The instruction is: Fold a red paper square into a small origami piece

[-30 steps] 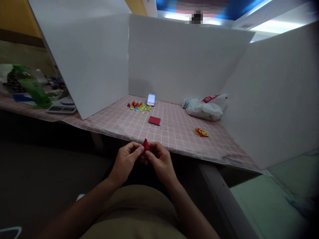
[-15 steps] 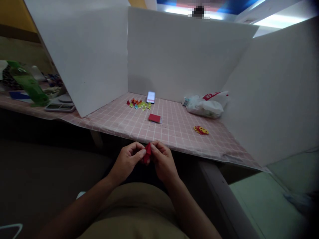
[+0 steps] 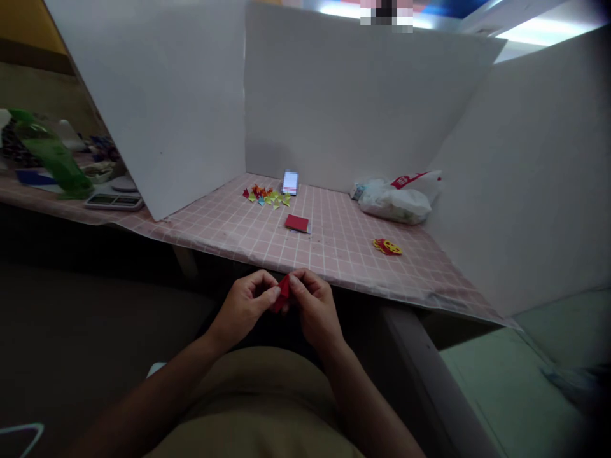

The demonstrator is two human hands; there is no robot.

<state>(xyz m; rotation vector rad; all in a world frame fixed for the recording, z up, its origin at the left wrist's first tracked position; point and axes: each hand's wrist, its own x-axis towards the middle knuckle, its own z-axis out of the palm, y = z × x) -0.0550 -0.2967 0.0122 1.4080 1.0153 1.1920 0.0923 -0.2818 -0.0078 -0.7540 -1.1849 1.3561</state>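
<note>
A small piece of folded red paper point(image 3: 284, 292), pointed at the top, is held just off the table's front edge, low over my lap. My left hand point(image 3: 248, 305) pinches its left side between thumb and fingers. On the right side, my right hand point(image 3: 315, 308) grips it with the thumb laid on its face. Fingers of both hands partly hide the paper's lower portion. On the table beyond lies a stack of red paper squares point(image 3: 296, 222). Farther back is a cluster of small folded paper pieces point(image 3: 270, 197) in red, orange, yellow and blue.
A lit phone point(image 3: 290, 182) stands behind the paper cluster on the checked tablecloth point(image 3: 344, 235). To the right are a white plastic bag point(image 3: 398, 202) and a red and yellow item point(image 3: 387, 247). White panels point(image 3: 334, 95) enclose the table. Left outside: a green bottle point(image 3: 55, 159) and scale point(image 3: 114, 201).
The camera view has tilted slightly downward. Both hands keep nearly the same grip on the folded red paper, with hardly any visible movement.
</note>
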